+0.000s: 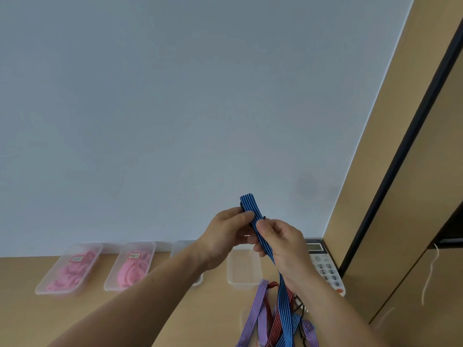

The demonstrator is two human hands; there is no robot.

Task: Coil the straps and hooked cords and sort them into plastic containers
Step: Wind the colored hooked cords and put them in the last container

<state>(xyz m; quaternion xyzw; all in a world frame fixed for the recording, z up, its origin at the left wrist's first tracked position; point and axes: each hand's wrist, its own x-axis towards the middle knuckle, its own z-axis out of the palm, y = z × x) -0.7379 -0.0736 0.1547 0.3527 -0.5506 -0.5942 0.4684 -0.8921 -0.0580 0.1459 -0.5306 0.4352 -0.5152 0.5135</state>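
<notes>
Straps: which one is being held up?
The blue striped strap, pinched between the left hand and right hand; the purple straps and the red strap lie on the desk.

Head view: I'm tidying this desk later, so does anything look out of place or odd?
A white string dangles loose from the cabinet on the right, its lower end free. The uncoiled straps lie in a tangled heap beside the keypad phone, which seems foreign to the sorting.
</notes>
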